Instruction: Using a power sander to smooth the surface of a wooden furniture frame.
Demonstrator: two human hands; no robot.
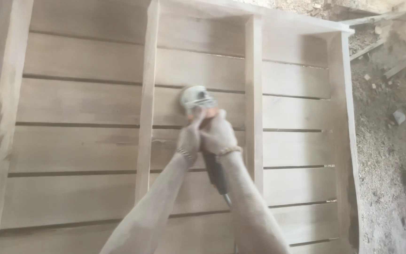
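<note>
1. Both hands, left hand (189,137) and right hand (218,134), have fingers wrapped tight around a sander (198,101).
2. The sander sits mid-panel on the wooden frame (95,103), between 2 upright slats (146,94).
3. Risk: its disc could catch the right slat's edge and gouge it.

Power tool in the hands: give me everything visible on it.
A handheld angle grinder, blurred. Its round pale head lies on a plank of the slatted wooden panel, between two upright battens. An orange-and-dark body runs back toward the person, ending in a dark handle with a cord. The left hand and right hand grip it together.
</note>
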